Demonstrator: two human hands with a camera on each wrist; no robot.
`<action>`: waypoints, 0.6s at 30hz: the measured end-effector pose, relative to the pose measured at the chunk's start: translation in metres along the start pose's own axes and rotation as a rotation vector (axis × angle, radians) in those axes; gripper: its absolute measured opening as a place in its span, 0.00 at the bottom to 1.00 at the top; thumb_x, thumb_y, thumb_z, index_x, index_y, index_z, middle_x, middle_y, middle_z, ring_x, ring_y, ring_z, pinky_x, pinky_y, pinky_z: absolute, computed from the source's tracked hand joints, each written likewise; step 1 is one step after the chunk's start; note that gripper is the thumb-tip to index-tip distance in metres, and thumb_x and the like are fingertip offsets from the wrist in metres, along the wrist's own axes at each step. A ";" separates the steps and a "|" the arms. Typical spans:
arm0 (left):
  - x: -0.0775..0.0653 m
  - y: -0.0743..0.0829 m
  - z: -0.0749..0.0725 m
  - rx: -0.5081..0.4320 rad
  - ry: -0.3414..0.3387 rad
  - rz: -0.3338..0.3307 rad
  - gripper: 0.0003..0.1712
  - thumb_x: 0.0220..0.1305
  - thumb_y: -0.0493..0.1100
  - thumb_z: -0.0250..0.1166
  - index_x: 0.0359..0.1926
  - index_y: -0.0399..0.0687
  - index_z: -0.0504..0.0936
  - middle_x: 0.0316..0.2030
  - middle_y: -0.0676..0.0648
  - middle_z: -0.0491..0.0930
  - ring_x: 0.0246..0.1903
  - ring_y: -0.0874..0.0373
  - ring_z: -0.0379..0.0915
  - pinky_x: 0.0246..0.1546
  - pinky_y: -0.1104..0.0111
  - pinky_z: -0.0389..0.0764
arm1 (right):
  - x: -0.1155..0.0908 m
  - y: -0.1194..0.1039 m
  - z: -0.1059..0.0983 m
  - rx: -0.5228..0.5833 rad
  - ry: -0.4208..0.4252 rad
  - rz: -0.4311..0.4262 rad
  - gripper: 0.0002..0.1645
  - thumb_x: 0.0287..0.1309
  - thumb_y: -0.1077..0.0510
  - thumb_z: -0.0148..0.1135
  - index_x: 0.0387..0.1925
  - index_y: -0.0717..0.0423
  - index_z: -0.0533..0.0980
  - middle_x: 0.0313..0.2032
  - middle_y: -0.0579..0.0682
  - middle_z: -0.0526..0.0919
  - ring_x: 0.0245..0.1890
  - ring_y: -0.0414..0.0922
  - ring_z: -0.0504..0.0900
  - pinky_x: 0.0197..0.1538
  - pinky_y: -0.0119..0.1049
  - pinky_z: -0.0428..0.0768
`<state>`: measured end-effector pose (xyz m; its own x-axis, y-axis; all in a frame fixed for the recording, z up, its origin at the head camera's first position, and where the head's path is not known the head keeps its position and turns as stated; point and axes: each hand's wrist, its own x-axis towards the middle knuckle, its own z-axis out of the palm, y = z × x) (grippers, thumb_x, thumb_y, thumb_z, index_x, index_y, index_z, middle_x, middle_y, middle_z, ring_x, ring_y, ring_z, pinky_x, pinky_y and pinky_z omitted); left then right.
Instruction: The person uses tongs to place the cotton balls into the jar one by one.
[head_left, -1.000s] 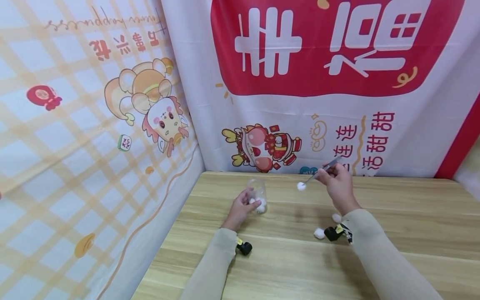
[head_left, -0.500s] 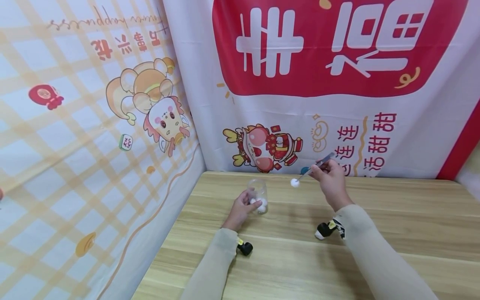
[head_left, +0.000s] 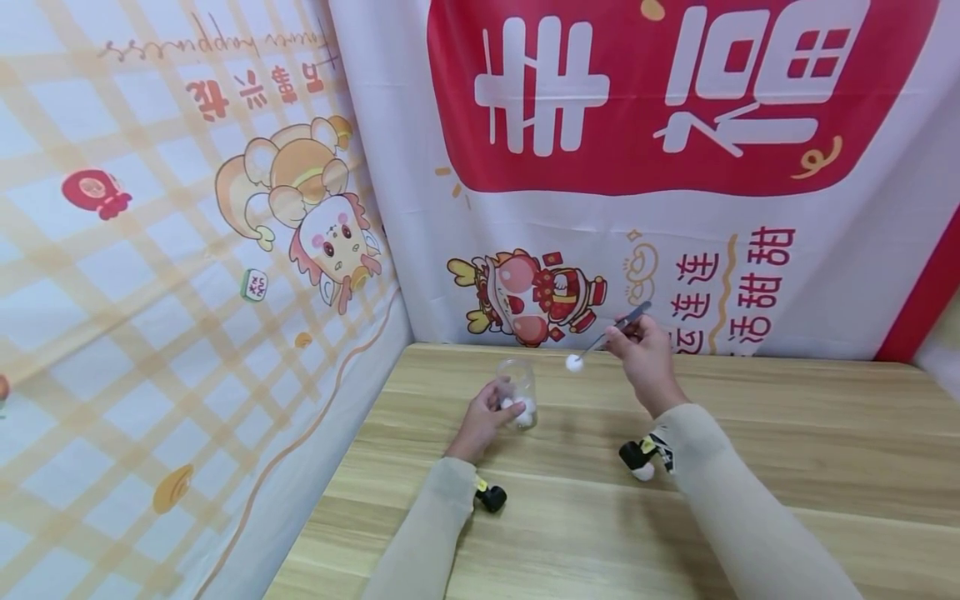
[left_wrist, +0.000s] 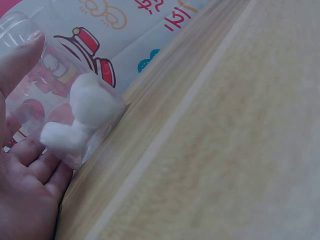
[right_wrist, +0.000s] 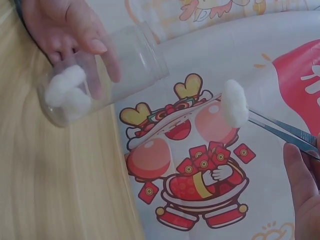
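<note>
A clear plastic jar (head_left: 516, 375) stands upright at the back of the table, and my left hand (head_left: 478, 423) grips it round the side. White cotton balls (left_wrist: 92, 105) lie at its bottom, seen through the wall. My right hand (head_left: 649, 368) pinches metal tweezers (right_wrist: 287, 132). Between the tweezer tips is one cotton ball (right_wrist: 234, 103), held in the air to the right of the jar, apart from its rim. The jar's mouth shows uncovered in the right wrist view.
Another cotton ball (head_left: 643, 472) lies on the wooden table (head_left: 555, 533) below the right wrist, partly hidden by the black wrist camera (head_left: 636, 455). A printed cloth (head_left: 405, 167) hangs behind the table, and a checked one (head_left: 150, 350) at the left.
My right hand has moved left with the tweezers and cotton ball, closer to the jar. The left hand and jar have stayed in place. The right forearm now hides one of the table's cotton balls.
</note>
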<state>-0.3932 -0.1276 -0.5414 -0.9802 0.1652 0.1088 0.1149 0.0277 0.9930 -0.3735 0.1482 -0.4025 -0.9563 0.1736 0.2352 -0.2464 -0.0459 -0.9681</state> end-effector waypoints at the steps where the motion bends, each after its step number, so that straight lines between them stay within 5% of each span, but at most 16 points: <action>1: 0.000 -0.001 0.000 -0.001 0.001 0.002 0.44 0.53 0.49 0.75 0.69 0.46 0.67 0.64 0.45 0.72 0.63 0.52 0.66 0.63 0.60 0.68 | 0.000 0.000 0.001 0.001 0.000 0.004 0.14 0.65 0.63 0.60 0.50 0.62 0.70 0.44 0.56 0.75 0.43 0.45 0.80 0.48 0.33 0.82; 18: -0.001 -0.001 0.000 -0.002 0.005 0.013 0.43 0.54 0.47 0.75 0.68 0.45 0.67 0.62 0.48 0.73 0.63 0.53 0.66 0.63 0.60 0.68 | 0.000 -0.001 0.021 0.038 -0.045 0.013 0.13 0.67 0.66 0.56 0.51 0.65 0.69 0.44 0.58 0.75 0.45 0.48 0.80 0.48 0.34 0.82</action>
<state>-0.3927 -0.1273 -0.5423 -0.9796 0.1603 0.1215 0.1269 0.0241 0.9916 -0.3760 0.1280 -0.3998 -0.9655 0.1281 0.2267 -0.2385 -0.0854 -0.9674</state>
